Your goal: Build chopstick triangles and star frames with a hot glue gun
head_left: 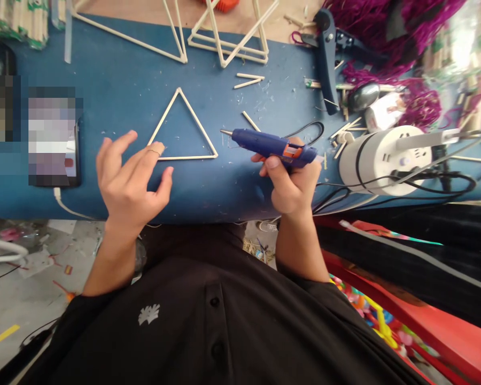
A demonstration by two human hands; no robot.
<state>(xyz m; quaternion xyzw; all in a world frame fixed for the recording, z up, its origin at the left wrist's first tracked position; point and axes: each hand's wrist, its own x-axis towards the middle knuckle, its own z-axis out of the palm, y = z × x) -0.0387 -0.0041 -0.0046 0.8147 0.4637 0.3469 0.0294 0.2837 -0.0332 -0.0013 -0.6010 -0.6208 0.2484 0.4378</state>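
Observation:
My right hand grips a blue hot glue gun with orange parts, its metal nozzle pointing left. Flat on the blue mat lies a triangle of thin wooden sticks, to the left of the nozzle. My left hand hovers at the triangle's lower left corner with its fingers spread, hiding that corner; whether a fingertip touches the wood I cannot tell. A short loose stick rests just above the glue gun, partly covered by it.
Larger stick frames stand at the back. Two short sticks lie nearer. On the right are a blue-handled cutting tool, purple shredded strands and a round white power strip with cables. A phone lies left.

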